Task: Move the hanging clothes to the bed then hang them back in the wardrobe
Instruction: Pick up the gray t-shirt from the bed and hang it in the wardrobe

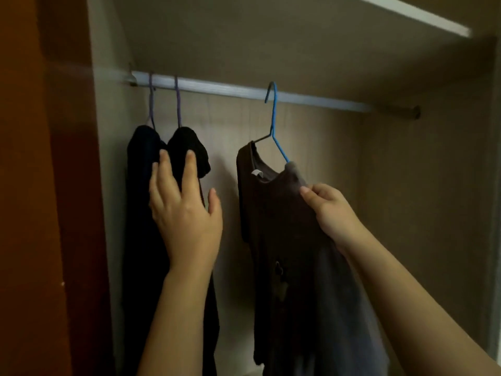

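Observation:
Inside the wardrobe a silver rail (244, 90) carries three hangers. Two dark garments (143, 202) hang at the left on purple hangers (177, 104). My left hand (184, 213) rests flat against them with straight fingers. A brown T-shirt (271, 240) hangs on a blue hanger (274, 115) whose hook sits over the rail near the middle. My right hand (330, 210) pinches the T-shirt's right shoulder, just below the hanger's arm.
A reddish-brown wardrobe door (40, 185) stands open at the left. A pale side panel (105, 185) lies beside the dark garments. The wardrobe's back wall (406, 185) shows behind the rail's right half. A lit shelf edge (420, 17) runs overhead.

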Demonstrator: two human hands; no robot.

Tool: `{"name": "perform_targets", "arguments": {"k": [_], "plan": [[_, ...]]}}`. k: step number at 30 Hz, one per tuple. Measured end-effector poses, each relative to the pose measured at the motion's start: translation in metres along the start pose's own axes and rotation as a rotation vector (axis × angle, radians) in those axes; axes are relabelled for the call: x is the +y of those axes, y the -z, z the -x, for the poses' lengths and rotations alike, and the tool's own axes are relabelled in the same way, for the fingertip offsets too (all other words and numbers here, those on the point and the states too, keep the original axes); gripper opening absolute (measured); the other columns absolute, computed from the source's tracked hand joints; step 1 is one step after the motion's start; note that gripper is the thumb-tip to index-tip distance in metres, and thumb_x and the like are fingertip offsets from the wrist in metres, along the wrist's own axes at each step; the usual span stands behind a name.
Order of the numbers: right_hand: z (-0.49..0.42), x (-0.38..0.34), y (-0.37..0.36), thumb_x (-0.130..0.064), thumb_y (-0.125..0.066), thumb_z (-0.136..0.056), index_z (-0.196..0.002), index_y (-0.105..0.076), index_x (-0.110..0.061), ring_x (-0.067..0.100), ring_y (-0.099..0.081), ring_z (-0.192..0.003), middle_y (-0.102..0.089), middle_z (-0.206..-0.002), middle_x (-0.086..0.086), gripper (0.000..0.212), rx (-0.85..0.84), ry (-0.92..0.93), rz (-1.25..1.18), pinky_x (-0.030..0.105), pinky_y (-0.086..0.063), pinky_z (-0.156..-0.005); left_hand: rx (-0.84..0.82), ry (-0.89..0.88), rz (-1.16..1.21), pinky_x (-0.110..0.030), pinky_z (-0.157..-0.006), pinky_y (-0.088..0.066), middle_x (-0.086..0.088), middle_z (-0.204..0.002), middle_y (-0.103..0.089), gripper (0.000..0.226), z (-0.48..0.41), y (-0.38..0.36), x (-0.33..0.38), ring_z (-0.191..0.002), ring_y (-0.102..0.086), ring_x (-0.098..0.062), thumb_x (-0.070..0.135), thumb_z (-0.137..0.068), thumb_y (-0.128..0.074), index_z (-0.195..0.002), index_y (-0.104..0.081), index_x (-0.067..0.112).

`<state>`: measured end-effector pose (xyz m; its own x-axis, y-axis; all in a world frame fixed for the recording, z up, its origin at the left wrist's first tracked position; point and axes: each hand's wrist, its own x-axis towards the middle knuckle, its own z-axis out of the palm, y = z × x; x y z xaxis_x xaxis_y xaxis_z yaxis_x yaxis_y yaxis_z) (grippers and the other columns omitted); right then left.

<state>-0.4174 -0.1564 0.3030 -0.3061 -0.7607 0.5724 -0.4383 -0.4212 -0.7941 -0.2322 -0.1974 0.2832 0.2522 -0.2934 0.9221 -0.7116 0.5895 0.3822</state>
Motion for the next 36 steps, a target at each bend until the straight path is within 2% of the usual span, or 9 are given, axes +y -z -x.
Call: {"name": "perform_targets", "arguments": {"k": [3,5,10,17,20,24,26,32,36], "plan": [[-0.028,-0.013,-0.018,-0.02,-0.043,-0.095,-0.075,-0.055,-0.011,0.015,-0.047,-0.06,-0.053,-0.067,0.006,0.026,-0.013,0.04,-0.04,0.025,-0.038,-0.057,-0.055,0.01,-0.047,-0.053,-0.103,-0.032,-0.016,-0.149,-0.025,0.065,-0.004,0.001,-0.004,-0.135,-0.027,-0.037,0.013,-0.084,-0.059,-0.141,-0.028,0.017],[-0.047,-0.019,-0.031,-0.02,-0.042,-0.096,-0.085,-0.057,-0.005,0.021,-0.049,-0.067,-0.054,-0.075,0.012,0.024,-0.038,0.057,-0.05,0.028,-0.038,-0.064,-0.079,0.005,-0.08,-0.052,-0.102,-0.034,-0.013,-0.148,-0.03,0.066,-0.005,0.003,-0.007,-0.133,-0.03,-0.034,0.013,-0.085,-0.058,-0.142,-0.026,0.018],[-0.091,-0.031,-0.06,-0.017,-0.041,-0.094,-0.067,-0.05,-0.013,0.02,-0.047,-0.064,-0.051,-0.067,0.008,0.029,-0.079,0.049,-0.152,0.034,-0.037,-0.066,-0.077,-0.027,-0.088,-0.046,-0.096,-0.04,-0.008,-0.141,-0.042,0.068,0.003,0.008,-0.016,-0.125,-0.042,-0.029,0.012,-0.084,-0.058,-0.142,-0.024,0.02],[-0.129,-0.041,-0.09,-0.018,-0.041,-0.093,-0.067,-0.047,-0.012,0.018,-0.043,-0.06,-0.047,-0.066,0.007,0.028,-0.117,0.039,-0.103,0.029,-0.034,-0.055,-0.006,-0.088,-0.09,-0.043,-0.086,-0.045,-0.011,-0.132,-0.053,0.069,0.009,0.003,-0.026,-0.114,-0.054,-0.033,0.005,-0.078,-0.065,-0.138,-0.033,0.014],[-0.132,-0.04,-0.1,-0.021,-0.041,-0.093,-0.071,-0.049,-0.011,0.022,-0.046,-0.066,-0.049,-0.071,0.011,0.026,-0.133,0.022,-0.127,0.03,-0.037,-0.061,-0.001,-0.098,-0.078,-0.04,-0.088,-0.043,-0.009,-0.132,-0.053,0.071,0.011,0.001,-0.028,-0.115,-0.053,-0.029,0.006,-0.079,-0.064,-0.138,-0.029,0.018],[-0.122,-0.026,-0.106,-0.022,-0.042,-0.094,-0.062,-0.043,-0.013,0.015,-0.038,-0.055,-0.041,-0.059,0.004,0.033,-0.135,0.032,-0.076,0.028,-0.031,-0.052,-0.013,-0.099,-0.043,-0.036,-0.091,-0.037,-0.007,-0.135,-0.05,0.068,0.014,-0.002,-0.027,-0.118,-0.05,-0.027,0.009,-0.082,-0.061,-0.138,-0.024,0.022],[-0.117,-0.016,-0.106,-0.02,-0.043,-0.093,-0.062,-0.044,-0.013,0.016,-0.04,-0.057,-0.043,-0.06,0.005,0.032,-0.13,0.033,-0.069,0.029,-0.032,-0.054,-0.014,-0.099,-0.027,-0.035,-0.091,-0.036,-0.006,-0.136,-0.049,0.064,0.015,-0.003,-0.026,-0.119,-0.05,-0.027,0.012,-0.083,-0.056,-0.139,-0.025,0.022],[-0.091,-0.006,-0.088,-0.019,-0.048,-0.092,-0.086,-0.056,-0.012,0.019,-0.052,-0.077,-0.056,-0.079,0.005,0.012,-0.074,0.099,-0.041,0.033,-0.042,-0.073,-0.064,-0.071,0.03,-0.04,-0.097,-0.037,-0.006,-0.142,-0.043,0.064,0.019,-0.006,-0.021,-0.125,-0.044,-0.028,0.008,-0.084,-0.056,-0.141,-0.028,0.018],[-0.052,0.011,-0.067,-0.019,-0.053,-0.09,-0.094,-0.057,-0.019,0.01,-0.052,-0.072,-0.056,-0.077,-0.007,0.005,-0.021,0.171,0.078,0.029,-0.043,-0.075,-0.06,-0.077,0.023,-0.044,-0.095,-0.042,-0.006,-0.144,-0.04,0.061,0.031,-0.005,-0.022,-0.125,-0.041,-0.026,0.018,-0.082,-0.05,-0.14,-0.028,0.018]]}}
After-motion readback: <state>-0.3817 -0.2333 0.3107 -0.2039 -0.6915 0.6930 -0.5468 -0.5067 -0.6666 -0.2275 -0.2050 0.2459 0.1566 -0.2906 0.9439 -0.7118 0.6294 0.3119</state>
